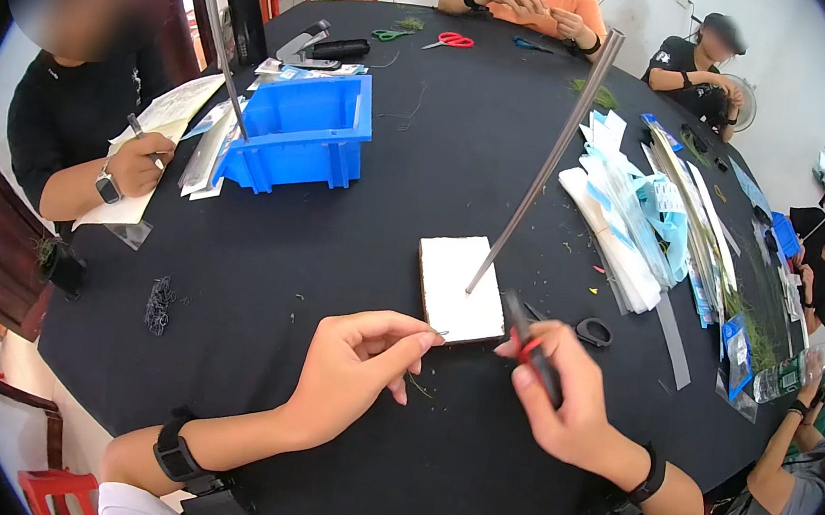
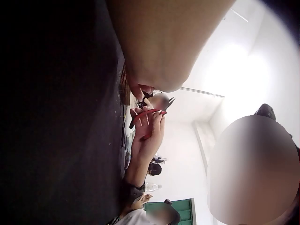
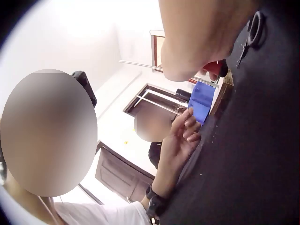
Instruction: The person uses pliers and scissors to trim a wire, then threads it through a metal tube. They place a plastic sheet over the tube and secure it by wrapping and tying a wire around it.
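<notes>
In the head view my left hand (image 1: 355,377) pinches a tiny thin strand (image 1: 442,334) between thumb and index finger, at the near edge of a white-topped block (image 1: 456,277). What the strand is made of, I cannot tell. A thin metal rod (image 1: 542,171) rises at a slant from the block. My right hand (image 1: 563,399) holds red-and-black pliers (image 1: 548,374) just right of the block. The left wrist view shows the pliers' red handle (image 2: 149,115) across the right palm, with the pointed tips spread apart. In the right wrist view the left hand (image 3: 180,140) has its fingers bent.
Dark-handled scissors (image 1: 594,331) lie just beyond my right hand. A blue bin (image 1: 310,136) stands at the back left, near a tangle of dark threads (image 1: 159,306). Plastic packets (image 1: 628,215) and strips cover the right side. Several people sit around the black table (image 1: 230,269).
</notes>
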Demonstrator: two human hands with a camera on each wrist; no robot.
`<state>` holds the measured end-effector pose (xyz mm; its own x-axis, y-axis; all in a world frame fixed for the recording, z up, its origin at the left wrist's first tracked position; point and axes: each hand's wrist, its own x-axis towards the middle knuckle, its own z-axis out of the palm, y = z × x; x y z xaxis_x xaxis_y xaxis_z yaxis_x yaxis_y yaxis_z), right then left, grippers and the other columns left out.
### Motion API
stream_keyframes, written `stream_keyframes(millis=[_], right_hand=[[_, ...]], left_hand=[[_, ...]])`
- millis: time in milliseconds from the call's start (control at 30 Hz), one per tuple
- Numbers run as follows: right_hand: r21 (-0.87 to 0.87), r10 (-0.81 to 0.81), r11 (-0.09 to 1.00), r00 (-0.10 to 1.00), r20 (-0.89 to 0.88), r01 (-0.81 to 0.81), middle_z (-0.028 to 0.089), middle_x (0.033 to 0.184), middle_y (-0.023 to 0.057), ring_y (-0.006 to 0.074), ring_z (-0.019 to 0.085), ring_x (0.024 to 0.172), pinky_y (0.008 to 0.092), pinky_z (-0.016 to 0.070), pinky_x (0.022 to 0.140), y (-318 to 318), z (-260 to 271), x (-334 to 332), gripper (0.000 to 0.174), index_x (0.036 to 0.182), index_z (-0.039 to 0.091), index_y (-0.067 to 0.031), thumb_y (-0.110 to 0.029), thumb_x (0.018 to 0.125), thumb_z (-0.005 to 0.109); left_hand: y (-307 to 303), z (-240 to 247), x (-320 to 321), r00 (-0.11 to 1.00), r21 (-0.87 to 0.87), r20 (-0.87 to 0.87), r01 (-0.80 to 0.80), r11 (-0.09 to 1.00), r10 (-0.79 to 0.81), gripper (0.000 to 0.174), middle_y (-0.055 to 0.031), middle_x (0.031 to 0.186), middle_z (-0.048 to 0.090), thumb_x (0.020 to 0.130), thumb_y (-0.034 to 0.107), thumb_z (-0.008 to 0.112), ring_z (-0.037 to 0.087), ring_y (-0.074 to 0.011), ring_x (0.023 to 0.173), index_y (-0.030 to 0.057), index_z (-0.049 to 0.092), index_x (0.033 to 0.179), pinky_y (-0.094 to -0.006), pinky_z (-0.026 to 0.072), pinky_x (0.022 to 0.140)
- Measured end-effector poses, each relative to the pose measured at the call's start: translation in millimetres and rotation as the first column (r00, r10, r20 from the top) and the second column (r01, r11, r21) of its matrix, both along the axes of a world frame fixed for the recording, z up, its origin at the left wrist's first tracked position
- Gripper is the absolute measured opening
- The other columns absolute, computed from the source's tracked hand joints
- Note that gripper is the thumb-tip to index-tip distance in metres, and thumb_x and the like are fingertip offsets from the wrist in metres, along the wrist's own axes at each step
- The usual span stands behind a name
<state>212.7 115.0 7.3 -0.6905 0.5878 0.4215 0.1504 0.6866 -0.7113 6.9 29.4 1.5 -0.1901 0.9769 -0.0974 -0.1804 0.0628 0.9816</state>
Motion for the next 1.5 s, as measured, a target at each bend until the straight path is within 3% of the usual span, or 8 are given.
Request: stream_keyframes(millis=[200, 400, 600, 800, 1233, 1367, 1500], right_hand=[[-0.161, 0.019, 0.987, 0.998, 0.064, -0.008, 0.055, 0.087, 0.0137, 0.0234, 0.057, 0.075, 0.0296, 0.0438, 0.067, -7, -1, 0, 0.014, 0.090, 0.053, 0.0025, -0.004, 0.081, 0.062], [-0.131, 0.012, 0.991, 0.984, 0.179, 0.012, 0.056, 0.086, 0.0130, 0.0233, 0.056, 0.074, 0.0302, 0.0445, 0.065, -17, 8, -1, 0.012, 0.081, 0.058, 0.0038, -0.006, 0.079, 0.065], [0.155, -0.024, 0.988, 0.992, 0.125, 0.005, 0.057, 0.102, 0.0162, 0.0290, 0.057, 0.088, 0.0357, 0.0475, 0.074, -16, 1, -6, 0.018, 0.090, 0.062, 0.0031, -0.005, 0.075, 0.068], [0.239, -0.102, 0.969, 0.986, 0.133, 0.068, 0.056, 0.111, 0.0181, 0.0320, 0.057, 0.094, 0.0382, 0.0478, 0.078, -17, -2, -6, 0.022, 0.091, 0.062, 0.0023, -0.006, 0.072, 0.070], [0.339, -0.092, 0.940, 0.988, 0.124, 0.045, 0.054, 0.088, 0.0117, 0.0268, 0.054, 0.073, 0.0350, 0.0443, 0.061, -17, -2, -7, 0.022, 0.086, 0.060, 0.0005, -0.008, 0.070, 0.072], [0.291, -0.093, 0.955, 0.989, 0.115, 0.056, 0.054, 0.087, 0.0110, 0.0256, 0.054, 0.075, 0.0333, 0.0446, 0.062, -17, -6, -4, 0.020, 0.088, 0.060, -0.0009, -0.014, 0.075, 0.069], [0.290, -0.104, 0.955, 0.986, 0.133, 0.062, 0.057, 0.088, 0.0108, 0.0237, 0.056, 0.074, 0.0306, 0.0462, 0.060, -18, -6, -2, 0.021, 0.089, 0.064, -0.0007, -0.010, 0.072, 0.072]], left_hand=[[-3, 1, 1, 1.000, 0.071, -0.002, -0.025, 0.997, 0.025, 0.015, -0.0069, 0.071, 0.061, 0.087, 0.009, 0.060, 0.056, -0.0087, 0.054, -0.0042, 0.066, 0.092, -0.0222, 0.0481, 0.047], [-4, 3, 2, 0.999, 0.073, -0.023, -0.022, 0.997, 0.023, 0.014, -0.0075, 0.071, 0.062, 0.088, 0.008, 0.059, 0.057, -0.0092, 0.054, -0.0041, 0.066, 0.091, -0.0217, 0.0480, 0.048], [-5, 3, 1, 0.999, 0.087, -0.015, -0.027, 0.996, 0.028, 0.014, -0.0080, 0.071, 0.062, 0.087, 0.007, 0.059, 0.057, -0.0092, 0.055, -0.0045, 0.066, 0.090, -0.0219, 0.0480, 0.048], [-5, 1, 1, 1.000, 0.085, 0.003, -0.027, 0.996, 0.026, 0.014, -0.0085, 0.071, 0.063, 0.087, 0.007, 0.059, 0.057, -0.0097, 0.054, -0.0048, 0.066, 0.091, -0.0220, 0.0480, 0.048], [-5, 2, 3, 1.000, 0.039, -0.016, -0.011, 0.999, 0.011, 0.013, -0.0081, 0.071, 0.062, 0.087, 0.007, 0.059, 0.056, -0.0102, 0.053, -0.0048, 0.065, 0.091, -0.0225, 0.0483, 0.047], [-6, 6, 4, 1.000, -0.015, -0.024, -0.009, 1.000, 0.009, 0.014, -0.0058, 0.072, 0.061, 0.087, 0.005, 0.059, 0.055, -0.0070, 0.057, -0.0056, 0.065, 0.094, -0.0197, 0.0462, 0.049], [-5, 6, 6, 0.994, 0.013, -0.109, -0.014, 1.000, 0.015, 0.012, -0.0059, 0.073, 0.061, 0.087, 0.004, 0.060, 0.054, -0.0065, 0.057, -0.0066, 0.064, 0.091, -0.0196, 0.0466, 0.048]])
